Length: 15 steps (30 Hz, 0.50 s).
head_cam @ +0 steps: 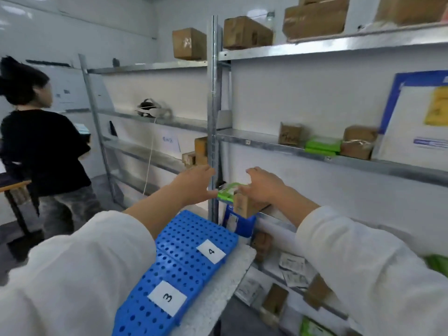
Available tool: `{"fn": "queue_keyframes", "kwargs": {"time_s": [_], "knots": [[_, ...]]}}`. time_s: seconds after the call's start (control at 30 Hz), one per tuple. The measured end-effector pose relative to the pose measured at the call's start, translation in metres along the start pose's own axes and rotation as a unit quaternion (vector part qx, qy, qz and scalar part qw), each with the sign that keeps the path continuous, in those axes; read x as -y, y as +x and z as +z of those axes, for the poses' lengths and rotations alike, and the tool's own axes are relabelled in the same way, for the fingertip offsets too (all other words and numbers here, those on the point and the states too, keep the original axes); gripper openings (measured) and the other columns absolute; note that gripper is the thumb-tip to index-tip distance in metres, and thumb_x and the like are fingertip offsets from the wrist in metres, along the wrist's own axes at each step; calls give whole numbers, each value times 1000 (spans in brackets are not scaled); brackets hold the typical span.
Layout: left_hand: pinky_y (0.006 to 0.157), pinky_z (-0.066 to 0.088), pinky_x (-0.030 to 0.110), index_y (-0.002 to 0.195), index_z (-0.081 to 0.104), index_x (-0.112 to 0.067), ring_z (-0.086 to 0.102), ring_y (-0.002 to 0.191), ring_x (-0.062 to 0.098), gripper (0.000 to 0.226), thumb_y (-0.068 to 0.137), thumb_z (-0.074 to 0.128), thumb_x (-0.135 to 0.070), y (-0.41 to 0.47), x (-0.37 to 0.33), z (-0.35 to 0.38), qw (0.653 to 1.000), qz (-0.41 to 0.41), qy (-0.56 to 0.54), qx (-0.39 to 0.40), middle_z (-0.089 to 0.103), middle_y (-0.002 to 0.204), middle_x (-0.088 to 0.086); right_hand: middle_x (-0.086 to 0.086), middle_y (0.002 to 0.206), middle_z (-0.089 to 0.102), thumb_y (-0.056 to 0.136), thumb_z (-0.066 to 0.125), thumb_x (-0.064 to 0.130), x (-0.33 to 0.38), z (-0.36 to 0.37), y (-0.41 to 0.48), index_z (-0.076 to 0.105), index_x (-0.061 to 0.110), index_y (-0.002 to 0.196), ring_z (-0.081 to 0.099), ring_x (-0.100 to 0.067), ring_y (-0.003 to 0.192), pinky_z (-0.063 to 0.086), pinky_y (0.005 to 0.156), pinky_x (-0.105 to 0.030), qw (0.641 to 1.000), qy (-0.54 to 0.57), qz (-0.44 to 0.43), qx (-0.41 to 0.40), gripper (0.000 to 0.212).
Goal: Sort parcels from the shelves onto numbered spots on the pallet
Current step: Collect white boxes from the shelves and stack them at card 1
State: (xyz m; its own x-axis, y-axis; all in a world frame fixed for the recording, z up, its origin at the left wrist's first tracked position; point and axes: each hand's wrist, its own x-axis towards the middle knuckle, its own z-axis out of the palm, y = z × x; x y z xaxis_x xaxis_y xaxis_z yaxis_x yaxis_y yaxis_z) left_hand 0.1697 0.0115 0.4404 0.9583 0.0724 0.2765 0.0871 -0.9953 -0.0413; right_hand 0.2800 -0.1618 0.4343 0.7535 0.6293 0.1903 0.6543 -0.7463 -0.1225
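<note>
As the green parcel [226,191] lies at the shelf [278,220] edge, touching a brown box [244,207], the right hand [263,185] curls over it, apparently pinching it, though blur hides the fingertips. The left hand [196,183], fingers straight, touches its near end. Best to lift it clear without dragging the box off, then support it underneath before choosing among the blue pallet's [194,229] labelled spots.

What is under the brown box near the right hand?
A blue packet shows under the brown box; its rear is hidden by the box, whose top the right hand covers.
</note>
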Motion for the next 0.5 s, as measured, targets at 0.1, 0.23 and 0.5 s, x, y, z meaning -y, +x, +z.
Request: {"fn": "queue_keyframes", "kwargs": {"time_s": [0.1,0.23,0.5], "knots": [[104,42,37,143,38,-17,46,127,22,64,90,55,-48,24,-40,-6,999,42,-14,-26,44,143,2,-10,142,44,95,48,45,-41,-17,-24,40,11,142,50,-29,124,43,101,-40,999,-16,39,-14,58],[100,41,34,144,38,-19,48,126,20,60,92,55,-44,45,-88,-10,994,93,-40,-50,43,145,-1,-9,143,44,97,45,47,-85,-34,-54,39,11,142,49,-29,125,42,100,-39,995,-35,94,-25,58],[101,43,37,142,41,-21,46,126,19,58,91,52,-46,93,-151,-5,982,163,-73,-54,44,144,-4,-9,142,45,96,44,47,-147,-59,-89,42,12,139,48,-28,125,43,100,-41,979,-34,196,-55,56]]}}
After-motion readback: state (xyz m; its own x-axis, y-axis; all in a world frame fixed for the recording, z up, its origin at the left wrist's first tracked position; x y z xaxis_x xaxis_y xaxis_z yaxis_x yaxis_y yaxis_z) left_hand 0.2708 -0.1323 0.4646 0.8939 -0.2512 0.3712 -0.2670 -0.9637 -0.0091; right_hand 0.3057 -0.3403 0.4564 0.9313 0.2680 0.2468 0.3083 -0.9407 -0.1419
